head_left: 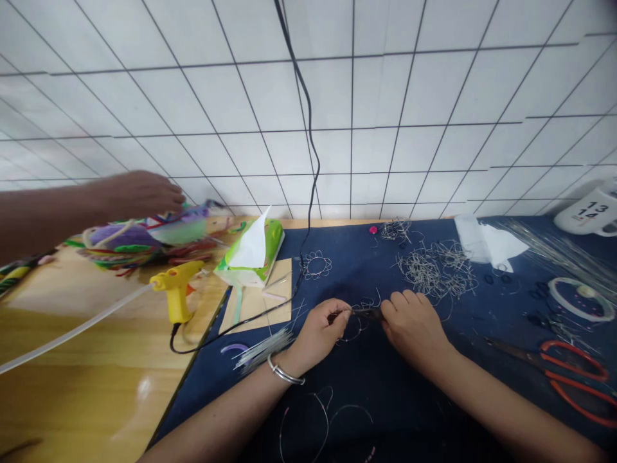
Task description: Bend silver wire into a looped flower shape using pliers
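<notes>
Head view: your hands work close together over the dark blue surface (409, 411), and the wire piece (359, 329) sits right between them. Your left hand (321, 334) has thumb and fingers pinched tight at the piece's near-left edge, fingertips meeting on the thin metal. Over on the other side, your right hand (412, 328) is curled into a fist around a dark tool, apparently pliers (367, 313), with the tip pointing left toward your pinched fingertips. Whether that tip actually bites the wire, you can't tell from this angle. Part of the piece, a fine curved loop, hangs just below the tool, in the gap between your wrists.

Just past your right knuckles lies a tangled wire heap (436, 270); beyond your left hand, a flower-shaped wire outline (317, 264) rests flat. Straight wires (265, 350) fan out beside your left wrist, and orange-handled scissors (573, 376) lie off to your right. Far left, well apart from you, another person's hand (139, 193) is over the colourful yarn (123, 244).
</notes>
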A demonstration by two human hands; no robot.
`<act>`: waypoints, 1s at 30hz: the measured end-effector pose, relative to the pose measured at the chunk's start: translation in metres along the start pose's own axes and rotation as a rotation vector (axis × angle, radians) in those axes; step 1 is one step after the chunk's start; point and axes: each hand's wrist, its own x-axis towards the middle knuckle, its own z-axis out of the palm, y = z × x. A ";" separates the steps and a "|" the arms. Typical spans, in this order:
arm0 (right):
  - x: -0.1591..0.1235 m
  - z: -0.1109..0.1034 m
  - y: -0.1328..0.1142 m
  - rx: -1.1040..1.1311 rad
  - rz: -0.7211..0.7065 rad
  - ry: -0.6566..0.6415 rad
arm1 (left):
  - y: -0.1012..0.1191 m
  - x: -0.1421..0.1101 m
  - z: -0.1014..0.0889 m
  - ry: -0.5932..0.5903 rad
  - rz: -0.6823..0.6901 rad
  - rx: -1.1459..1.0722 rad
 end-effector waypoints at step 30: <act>-0.002 0.008 0.000 0.018 0.022 -0.108 | -0.004 -0.002 0.002 -0.003 -0.016 0.006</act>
